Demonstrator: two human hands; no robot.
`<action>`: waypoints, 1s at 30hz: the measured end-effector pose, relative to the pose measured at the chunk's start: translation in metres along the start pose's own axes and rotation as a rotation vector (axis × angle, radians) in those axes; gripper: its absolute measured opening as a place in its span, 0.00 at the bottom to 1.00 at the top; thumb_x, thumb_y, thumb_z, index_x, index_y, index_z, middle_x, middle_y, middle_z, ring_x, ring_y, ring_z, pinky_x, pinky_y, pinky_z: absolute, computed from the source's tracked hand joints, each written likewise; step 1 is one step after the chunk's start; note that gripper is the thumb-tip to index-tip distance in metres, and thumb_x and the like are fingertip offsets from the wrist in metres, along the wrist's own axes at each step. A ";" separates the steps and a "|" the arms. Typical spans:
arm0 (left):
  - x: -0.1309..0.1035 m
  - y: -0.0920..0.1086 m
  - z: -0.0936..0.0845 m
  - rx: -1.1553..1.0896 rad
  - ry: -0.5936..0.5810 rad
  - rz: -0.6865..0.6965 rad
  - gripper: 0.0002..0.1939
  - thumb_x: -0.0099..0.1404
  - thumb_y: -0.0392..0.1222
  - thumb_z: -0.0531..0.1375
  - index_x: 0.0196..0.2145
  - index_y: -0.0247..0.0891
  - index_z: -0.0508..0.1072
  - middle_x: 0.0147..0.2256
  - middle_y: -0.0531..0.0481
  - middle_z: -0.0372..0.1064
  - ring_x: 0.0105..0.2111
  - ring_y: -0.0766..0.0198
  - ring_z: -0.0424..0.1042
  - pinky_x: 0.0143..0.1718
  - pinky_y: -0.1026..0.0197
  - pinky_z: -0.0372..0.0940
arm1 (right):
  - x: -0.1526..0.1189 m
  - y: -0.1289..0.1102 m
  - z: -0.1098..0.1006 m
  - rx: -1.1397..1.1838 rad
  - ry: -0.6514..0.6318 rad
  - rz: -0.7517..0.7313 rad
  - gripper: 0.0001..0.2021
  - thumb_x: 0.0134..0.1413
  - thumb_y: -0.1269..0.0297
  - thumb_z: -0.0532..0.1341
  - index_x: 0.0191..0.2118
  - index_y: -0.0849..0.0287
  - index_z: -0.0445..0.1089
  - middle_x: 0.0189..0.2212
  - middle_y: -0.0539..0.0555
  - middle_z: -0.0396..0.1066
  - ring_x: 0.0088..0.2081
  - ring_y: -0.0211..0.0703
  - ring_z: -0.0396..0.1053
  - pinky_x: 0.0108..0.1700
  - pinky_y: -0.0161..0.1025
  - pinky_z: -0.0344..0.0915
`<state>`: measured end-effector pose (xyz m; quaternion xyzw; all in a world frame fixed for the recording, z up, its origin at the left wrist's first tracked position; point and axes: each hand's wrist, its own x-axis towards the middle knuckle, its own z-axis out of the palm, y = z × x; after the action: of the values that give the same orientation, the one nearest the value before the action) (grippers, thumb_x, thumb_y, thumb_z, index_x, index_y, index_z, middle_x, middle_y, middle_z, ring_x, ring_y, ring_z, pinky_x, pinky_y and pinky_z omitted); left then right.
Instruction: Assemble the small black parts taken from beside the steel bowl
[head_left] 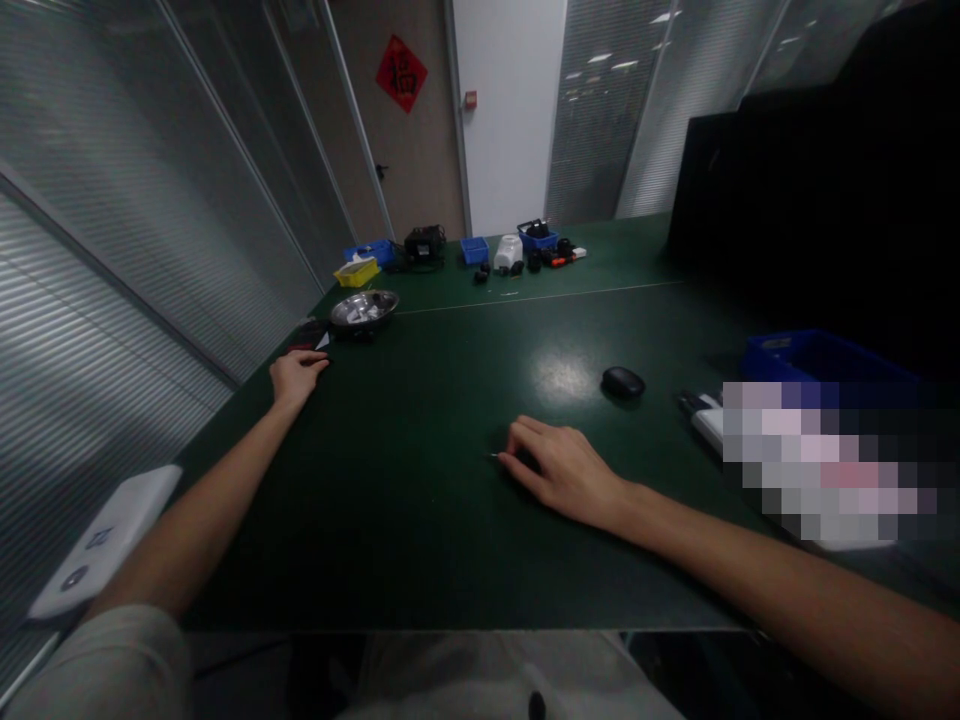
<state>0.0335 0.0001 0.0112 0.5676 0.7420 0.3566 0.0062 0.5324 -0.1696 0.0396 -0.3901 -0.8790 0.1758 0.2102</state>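
My left hand [297,376] is stretched out to the far left edge of the green table [390,430]. Its fingers are closed at a small dark item beside a dark object with a red edge [298,347]; what they hold is too small to name. Just beyond is a round metal dish [364,309] with small pale and dark pieces inside. My right hand [561,470] rests on the table near the middle, thumb and fingers pinched. A tiny thin light-coloured tip [493,456] shows at the thumb, too small to identify.
A black mouse [622,382] lies beyond my right hand. On the right are a blue bin [784,345] and a blurred white item. Blue trays [474,251], a yellow tray [357,272] and a black device [424,243] stand at the back. A white device [105,540] is at the left edge.
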 end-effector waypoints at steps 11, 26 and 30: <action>0.003 -0.009 0.006 0.107 0.044 0.119 0.11 0.65 0.39 0.63 0.43 0.37 0.83 0.46 0.44 0.79 0.47 0.52 0.77 0.56 0.54 0.67 | 0.001 -0.001 -0.001 -0.017 -0.003 0.001 0.07 0.71 0.60 0.58 0.41 0.56 0.66 0.38 0.50 0.69 0.33 0.39 0.67 0.33 0.38 0.57; -0.003 -0.004 0.000 0.335 -0.043 0.245 0.16 0.70 0.41 0.56 0.46 0.35 0.81 0.50 0.38 0.75 0.52 0.46 0.71 0.60 0.48 0.62 | 0.000 -0.002 -0.003 0.003 -0.009 0.000 0.08 0.72 0.59 0.57 0.41 0.57 0.68 0.38 0.51 0.70 0.33 0.39 0.68 0.33 0.38 0.59; -0.005 -0.004 0.000 0.358 -0.038 0.248 0.16 0.70 0.42 0.56 0.46 0.36 0.81 0.50 0.37 0.73 0.52 0.45 0.70 0.58 0.48 0.62 | 0.000 -0.002 -0.002 0.012 -0.008 -0.001 0.08 0.72 0.59 0.57 0.41 0.56 0.68 0.38 0.51 0.70 0.32 0.39 0.67 0.32 0.38 0.59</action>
<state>0.0316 -0.0045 0.0075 0.6531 0.7178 0.2065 -0.1246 0.5325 -0.1703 0.0424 -0.3877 -0.8790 0.1828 0.2091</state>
